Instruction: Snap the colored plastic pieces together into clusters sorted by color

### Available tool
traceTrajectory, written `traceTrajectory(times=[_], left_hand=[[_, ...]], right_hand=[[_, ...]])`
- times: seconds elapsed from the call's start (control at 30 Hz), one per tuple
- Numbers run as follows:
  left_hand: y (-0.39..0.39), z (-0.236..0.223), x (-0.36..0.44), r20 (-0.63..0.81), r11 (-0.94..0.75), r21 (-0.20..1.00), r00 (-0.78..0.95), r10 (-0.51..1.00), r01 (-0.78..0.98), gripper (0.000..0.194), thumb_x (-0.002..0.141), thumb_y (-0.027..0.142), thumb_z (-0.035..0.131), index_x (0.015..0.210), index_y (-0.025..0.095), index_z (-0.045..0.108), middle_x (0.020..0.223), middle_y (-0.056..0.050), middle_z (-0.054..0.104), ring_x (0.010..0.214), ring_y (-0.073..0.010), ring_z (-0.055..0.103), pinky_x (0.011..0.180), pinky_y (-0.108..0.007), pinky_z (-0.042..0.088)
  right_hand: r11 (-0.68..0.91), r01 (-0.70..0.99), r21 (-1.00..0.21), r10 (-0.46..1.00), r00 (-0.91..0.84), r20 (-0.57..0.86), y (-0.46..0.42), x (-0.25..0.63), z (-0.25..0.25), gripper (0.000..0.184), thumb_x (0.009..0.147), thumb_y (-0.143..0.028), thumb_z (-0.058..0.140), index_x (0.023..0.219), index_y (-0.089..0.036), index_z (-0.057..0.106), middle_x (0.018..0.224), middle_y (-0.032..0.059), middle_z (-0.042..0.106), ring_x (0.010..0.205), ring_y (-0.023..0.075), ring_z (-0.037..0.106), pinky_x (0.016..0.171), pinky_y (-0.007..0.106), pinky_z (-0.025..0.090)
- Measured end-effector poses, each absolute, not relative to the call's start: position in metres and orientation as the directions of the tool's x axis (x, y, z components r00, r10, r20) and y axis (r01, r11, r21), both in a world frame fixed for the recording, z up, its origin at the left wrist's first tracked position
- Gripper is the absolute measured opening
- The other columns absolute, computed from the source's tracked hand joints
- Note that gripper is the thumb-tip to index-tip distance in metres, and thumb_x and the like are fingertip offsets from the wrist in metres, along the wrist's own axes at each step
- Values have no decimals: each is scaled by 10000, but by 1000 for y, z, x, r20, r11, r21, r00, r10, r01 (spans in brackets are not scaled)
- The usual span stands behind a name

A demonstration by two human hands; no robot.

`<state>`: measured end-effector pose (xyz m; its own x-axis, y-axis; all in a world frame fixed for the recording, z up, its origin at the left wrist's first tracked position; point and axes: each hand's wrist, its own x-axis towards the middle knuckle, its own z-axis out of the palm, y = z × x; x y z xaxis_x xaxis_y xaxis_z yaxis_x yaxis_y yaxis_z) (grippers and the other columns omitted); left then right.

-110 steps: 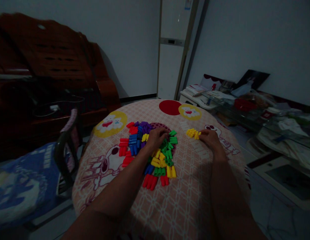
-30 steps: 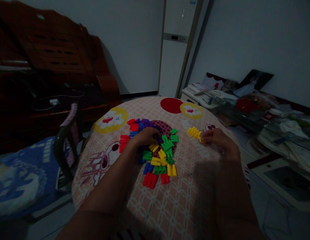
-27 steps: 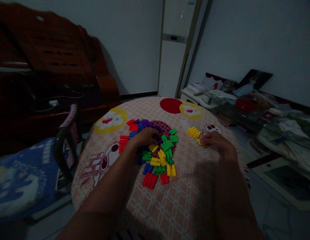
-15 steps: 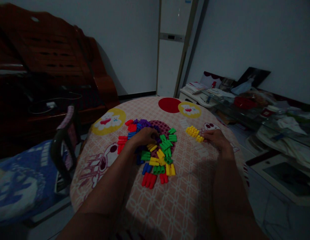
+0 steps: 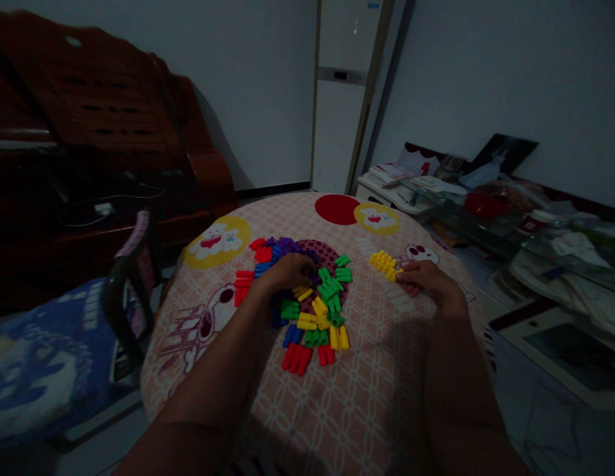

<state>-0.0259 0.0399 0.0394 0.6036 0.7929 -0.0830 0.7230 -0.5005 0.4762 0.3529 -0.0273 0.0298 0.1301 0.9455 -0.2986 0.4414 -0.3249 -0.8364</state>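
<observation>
Bullet-shaped plastic building blocks in several colours lie in a loose pile on a round table. My left hand [image 5: 290, 272] rests over the pile with its fingers curled down. Whatever its fingertips hold is hidden. Just below that hand are yellow blocks [image 5: 301, 292], and green blocks [image 5: 330, 289] spread to its right. Apart from the pile, on the right, yellow blocks sit close together in a neat cluster [image 5: 383, 262]. My right hand [image 5: 422, 276] is at the cluster's near right end, thumb and fingers closed on a yellow block [image 5: 393, 274] that touches the others.
A patterned cloth [image 5: 327, 403] covers the table. Red blocks [image 5: 297, 358] lie at the pile's near edge, purple ones [image 5: 287, 246] at its far edge. A chair [image 5: 131, 291] stands left, a wooden sofa [image 5: 104, 119] behind it. On the right is a cluttered glass-topped stand [image 5: 491, 228].
My left hand has shifted left within the pile since the oldest frame. My right hand has brought a yellow block, apart from the cluster 0.9 s ago, against its near end.
</observation>
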Motion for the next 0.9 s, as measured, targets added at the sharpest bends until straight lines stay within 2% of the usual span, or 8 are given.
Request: traceTrajectory(times=[0.2,0.47,0.67,0.9], left_hand=[[41,38,-26,-78,-518,453,612,787,725,379,727,232,698,1099,166,731,905,-42,746,804,-188,669,686,-239,450],[37,43,-24,-92,-519,421,605,791,744,380,735,222,692,1110,166,728,929,-40,744,811,-181,668,701,-233,452],[39,40,-26,-72,-514,468,610,789,719,361,697,186,685,1053,176,742,873,-23,746,771,-178,666,668,-231,452],[44,38,-34,-45,-496,559,622,782,664,347,711,178,648,1045,180,743,841,-14,752,789,-173,670,680,-221,468]], right_hand=[[-310,547,-778,951,179,-253,-14,334,21,259,630,-226,833,677,-174,584,411,-72,512,342,80,458,345,177,367],[-299,578,-759,944,295,-147,-7,331,15,269,649,-158,807,702,-190,546,415,-70,531,334,92,483,356,181,355],[-266,544,-796,954,267,-136,-12,326,23,281,627,-169,818,760,-182,571,419,-69,540,332,94,482,351,183,351],[-326,415,-849,929,306,-208,-16,332,31,420,592,-112,804,955,-165,599,467,-59,578,379,122,527,377,212,418]])
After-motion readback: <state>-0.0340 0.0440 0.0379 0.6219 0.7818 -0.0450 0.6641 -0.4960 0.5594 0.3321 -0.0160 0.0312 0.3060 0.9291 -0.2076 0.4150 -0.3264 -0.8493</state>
